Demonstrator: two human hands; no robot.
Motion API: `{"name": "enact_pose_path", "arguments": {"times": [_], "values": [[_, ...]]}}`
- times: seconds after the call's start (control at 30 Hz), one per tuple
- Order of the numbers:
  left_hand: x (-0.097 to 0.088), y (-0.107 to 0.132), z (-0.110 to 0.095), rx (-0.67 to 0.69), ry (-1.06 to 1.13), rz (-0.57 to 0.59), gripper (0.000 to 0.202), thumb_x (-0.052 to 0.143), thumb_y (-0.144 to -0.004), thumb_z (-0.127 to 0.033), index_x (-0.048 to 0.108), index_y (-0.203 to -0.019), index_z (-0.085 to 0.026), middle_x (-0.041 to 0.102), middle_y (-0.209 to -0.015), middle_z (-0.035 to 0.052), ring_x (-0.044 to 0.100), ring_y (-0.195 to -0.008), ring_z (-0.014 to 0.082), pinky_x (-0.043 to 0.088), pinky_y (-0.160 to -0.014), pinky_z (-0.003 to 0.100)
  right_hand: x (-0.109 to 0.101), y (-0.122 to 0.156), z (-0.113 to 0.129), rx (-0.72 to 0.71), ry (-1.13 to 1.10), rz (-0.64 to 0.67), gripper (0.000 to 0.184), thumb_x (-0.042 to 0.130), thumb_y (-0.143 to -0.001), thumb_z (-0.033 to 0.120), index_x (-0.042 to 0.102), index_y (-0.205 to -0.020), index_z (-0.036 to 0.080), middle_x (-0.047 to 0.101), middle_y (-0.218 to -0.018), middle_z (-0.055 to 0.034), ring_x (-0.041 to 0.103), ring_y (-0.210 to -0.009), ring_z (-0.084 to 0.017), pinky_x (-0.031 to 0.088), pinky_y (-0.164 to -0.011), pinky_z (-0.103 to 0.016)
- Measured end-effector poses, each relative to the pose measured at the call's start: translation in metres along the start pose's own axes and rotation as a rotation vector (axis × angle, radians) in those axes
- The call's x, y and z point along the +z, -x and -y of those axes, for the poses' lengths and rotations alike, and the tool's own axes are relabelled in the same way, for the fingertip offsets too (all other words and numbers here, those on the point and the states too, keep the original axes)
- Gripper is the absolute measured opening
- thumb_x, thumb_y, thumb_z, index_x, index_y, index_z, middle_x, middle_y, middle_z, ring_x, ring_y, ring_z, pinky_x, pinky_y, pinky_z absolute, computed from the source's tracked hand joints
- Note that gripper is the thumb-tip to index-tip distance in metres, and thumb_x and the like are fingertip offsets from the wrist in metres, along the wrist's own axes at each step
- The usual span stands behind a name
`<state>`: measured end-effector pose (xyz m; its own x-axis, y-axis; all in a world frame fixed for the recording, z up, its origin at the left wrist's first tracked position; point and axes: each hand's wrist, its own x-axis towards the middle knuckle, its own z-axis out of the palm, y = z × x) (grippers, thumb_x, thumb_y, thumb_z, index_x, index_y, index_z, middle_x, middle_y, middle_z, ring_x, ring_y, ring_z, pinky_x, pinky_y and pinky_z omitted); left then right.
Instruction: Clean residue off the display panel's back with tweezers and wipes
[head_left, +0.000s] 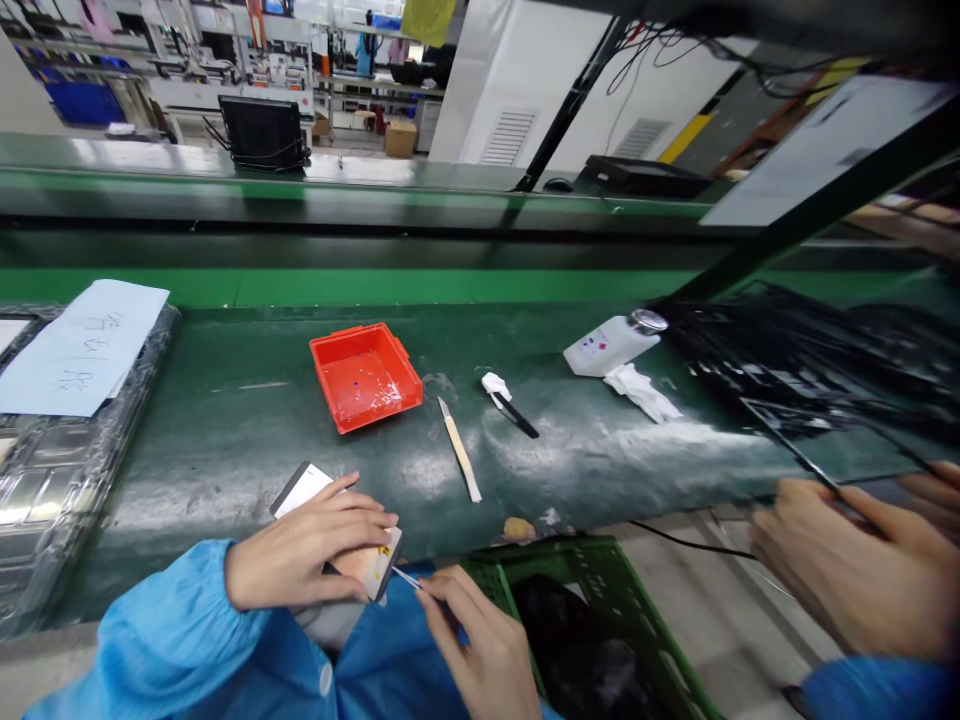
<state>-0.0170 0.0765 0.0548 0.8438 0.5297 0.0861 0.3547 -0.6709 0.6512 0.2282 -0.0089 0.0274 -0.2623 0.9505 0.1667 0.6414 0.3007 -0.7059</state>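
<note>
My left hand lies over a flat phone-like device at the near edge of the green bench, its fingers curled round the device's right end. My right hand pinches thin metal tweezers whose tip touches the device's lower right corner. Both my sleeves are blue.
A red tray, a wooden stick, a black-handled tool with a white tip, a white bottle and a crumpled wipe lie on the bench. A green crate sits below. Another person's hands hold a thin frame at right. Clear trays with paper are stacked at left.
</note>
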Motion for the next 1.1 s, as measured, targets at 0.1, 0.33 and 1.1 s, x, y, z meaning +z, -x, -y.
{"name": "enact_pose_path", "arguments": {"times": [0.1,0.33,1.1], "values": [[0.0,0.001,-0.001,0.01,-0.062,0.006,0.054,0.058,-0.09,-0.042,0.042,-0.139,-0.026,0.05,-0.14,0.0038,0.042,-0.133,0.021,0.014,-0.12,0.048,0.003,0.001,0.001,0.08,-0.026,-0.049,0.019,0.049,-0.094,0.03,0.061,-0.082,0.022,0.066,-0.08,-0.0037,0.066,-0.07,-0.016,0.049,-0.062,-0.021],[0.008,0.003,0.001,0.143,-0.305,-0.052,0.044,0.056,-0.092,-0.034,0.048,-0.135,-0.031,0.049,-0.141,0.0027,0.045,-0.13,0.021,0.015,-0.119,0.05,0.008,0.0,-0.005,0.359,-0.221,0.095,0.023,0.057,-0.09,0.032,0.062,-0.072,0.019,0.06,-0.059,0.0035,0.056,-0.051,-0.01,0.04,-0.051,-0.018],[0.021,-0.002,0.012,0.387,-0.695,-0.214,0.03,0.056,-0.091,-0.038,0.059,-0.121,-0.031,0.056,-0.135,0.0008,0.054,-0.123,0.0172,-0.005,-0.119,0.046,-0.008,-0.009,0.005,0.281,-0.245,0.006,0.014,0.06,-0.085,0.035,0.069,-0.077,0.029,0.067,-0.063,0.0082,0.065,-0.057,-0.011,0.046,-0.055,-0.016]]}}
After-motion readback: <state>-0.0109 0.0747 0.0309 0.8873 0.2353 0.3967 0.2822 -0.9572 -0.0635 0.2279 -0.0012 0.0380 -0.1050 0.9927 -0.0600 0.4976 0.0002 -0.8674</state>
